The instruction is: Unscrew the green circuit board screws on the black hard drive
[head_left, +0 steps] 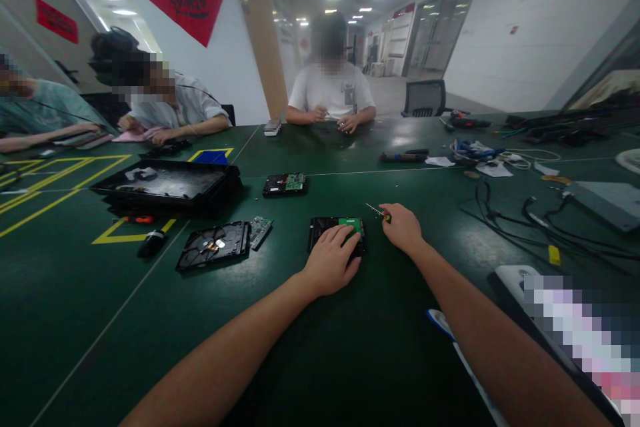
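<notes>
- Work position: the hard drive lies flat on the green table, in front of the person and under the left hand.
- Left hand: laid palm down across the drive; fingers slightly spread, resting on its upper face.
- Right hand: fingers pinching the short handle of a screwdriver, just right of the drive.
- Drive orientation: long axis left to right; the green circuit board forms the right end of the upper face, partly covered by the fingers.
- Screwdriver orientation: long axis oblique — the tip points left and away from the person, apart from the drive.
- Black tray, far left: shallow; holds crumpled pale material.
- Blue container, behind the tray: contents cannot be told.
- Opened drive casing, left of the work position: contains a pale round part — a loose circuit board lies just beside its right edge.
- Second hard drive: flat, beyond the first and to its left.
</notes>
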A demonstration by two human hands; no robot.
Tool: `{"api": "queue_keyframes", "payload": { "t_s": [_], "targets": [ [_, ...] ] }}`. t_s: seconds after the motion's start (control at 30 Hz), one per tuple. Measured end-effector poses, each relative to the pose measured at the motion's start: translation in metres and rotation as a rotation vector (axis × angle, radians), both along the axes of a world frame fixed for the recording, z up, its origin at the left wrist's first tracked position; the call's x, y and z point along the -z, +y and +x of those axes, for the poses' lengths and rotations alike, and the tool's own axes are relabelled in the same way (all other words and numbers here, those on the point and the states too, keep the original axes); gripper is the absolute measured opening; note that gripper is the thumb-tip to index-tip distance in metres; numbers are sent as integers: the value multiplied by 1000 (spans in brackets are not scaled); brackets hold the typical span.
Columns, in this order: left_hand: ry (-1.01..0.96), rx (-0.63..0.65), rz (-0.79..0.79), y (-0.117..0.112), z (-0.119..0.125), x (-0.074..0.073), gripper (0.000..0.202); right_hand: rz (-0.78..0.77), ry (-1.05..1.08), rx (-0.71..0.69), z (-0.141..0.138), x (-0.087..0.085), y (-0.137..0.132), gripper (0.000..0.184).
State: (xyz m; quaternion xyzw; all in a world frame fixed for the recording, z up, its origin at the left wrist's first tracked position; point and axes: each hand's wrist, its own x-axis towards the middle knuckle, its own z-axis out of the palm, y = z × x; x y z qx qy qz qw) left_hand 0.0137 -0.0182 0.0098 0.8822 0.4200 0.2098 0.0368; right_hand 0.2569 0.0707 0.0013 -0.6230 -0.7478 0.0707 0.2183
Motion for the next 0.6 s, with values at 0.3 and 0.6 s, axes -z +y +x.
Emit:
{"api": "queue_keyframes", "payload": {
  "t_s": [0.3, 0.6],
  "targets": [
    [1, 3, 9, 0, 0, 0, 56, 24, -90, 9, 0, 5, 2, 28],
    [18, 2, 34, 1, -1, 2, 53, 30, -118, 20, -1, 4, 5, 32]
  ]
}}
